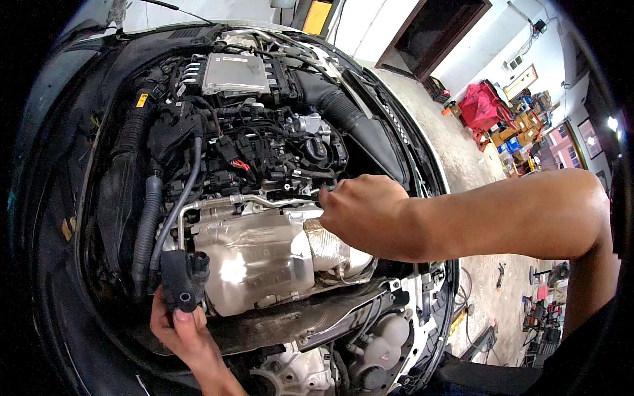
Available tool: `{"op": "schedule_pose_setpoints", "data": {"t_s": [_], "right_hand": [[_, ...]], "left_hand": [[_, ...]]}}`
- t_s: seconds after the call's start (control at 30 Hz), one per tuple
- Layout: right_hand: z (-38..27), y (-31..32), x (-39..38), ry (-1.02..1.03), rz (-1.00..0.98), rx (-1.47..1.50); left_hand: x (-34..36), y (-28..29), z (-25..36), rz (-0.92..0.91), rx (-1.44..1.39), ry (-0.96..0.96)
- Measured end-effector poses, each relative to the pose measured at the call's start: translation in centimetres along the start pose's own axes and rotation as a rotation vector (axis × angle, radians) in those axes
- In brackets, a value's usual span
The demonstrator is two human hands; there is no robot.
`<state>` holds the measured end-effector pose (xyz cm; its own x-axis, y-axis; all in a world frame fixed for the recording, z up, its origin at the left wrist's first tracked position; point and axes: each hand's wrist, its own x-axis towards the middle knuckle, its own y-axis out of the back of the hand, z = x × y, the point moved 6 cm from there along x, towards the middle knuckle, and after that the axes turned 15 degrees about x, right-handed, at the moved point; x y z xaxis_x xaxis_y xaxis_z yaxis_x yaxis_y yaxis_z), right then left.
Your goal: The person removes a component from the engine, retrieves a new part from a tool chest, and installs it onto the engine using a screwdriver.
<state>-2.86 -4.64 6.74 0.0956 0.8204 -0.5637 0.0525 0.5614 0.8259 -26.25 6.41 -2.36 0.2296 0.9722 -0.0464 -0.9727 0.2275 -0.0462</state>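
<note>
At the lower left, my left hand (178,330) pinches a black plastic hose fitting (177,280), its thumb on the lower end near a round hole. A thin grey hose (189,188) runs up from beside the fitting toward the back of the engine. My right hand (363,211) is closed in a fist over the engine's right side, palm down. A dark, slim piece shows to the left of its fingers, but what they grip is hidden. Just below that hand lies a silvery heat shield (247,261), with a metal pipe (231,200) along its upper edge.
Black wiring and connectors (244,158) crowd the engine's middle. A silver control box (234,72) sits at the back. A ribbed air duct (337,109) runs down the right, and a white reservoir (386,343) stands at the front. Boxes (522,129) are piled across the floor.
</note>
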Motion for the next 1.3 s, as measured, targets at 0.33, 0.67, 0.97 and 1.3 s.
{"op": "schedule_pose_setpoints", "data": {"t_s": [0.33,0.67,0.97,1.3], "right_hand": [[-1.0,5.1,-5.2,-0.093,0.023,0.026],[-17.4,3.4,-12.6,0.314,0.382,0.563],[-37.7,-1.2,0.3,0.741,0.679,0.647],[-35.0,-1.6,-2.5,0.969,0.749,0.767]], "left_hand": [[0.4,0.0,0.5,-0.074,-0.014,-0.062],[0.6,0.4,0.6,-0.057,-0.125,0.063],[0.3,-0.8,-0.8,-0.308,-0.463,0.355],[-0.1,-1.9,-0.6,-0.558,-0.709,0.509]]}}
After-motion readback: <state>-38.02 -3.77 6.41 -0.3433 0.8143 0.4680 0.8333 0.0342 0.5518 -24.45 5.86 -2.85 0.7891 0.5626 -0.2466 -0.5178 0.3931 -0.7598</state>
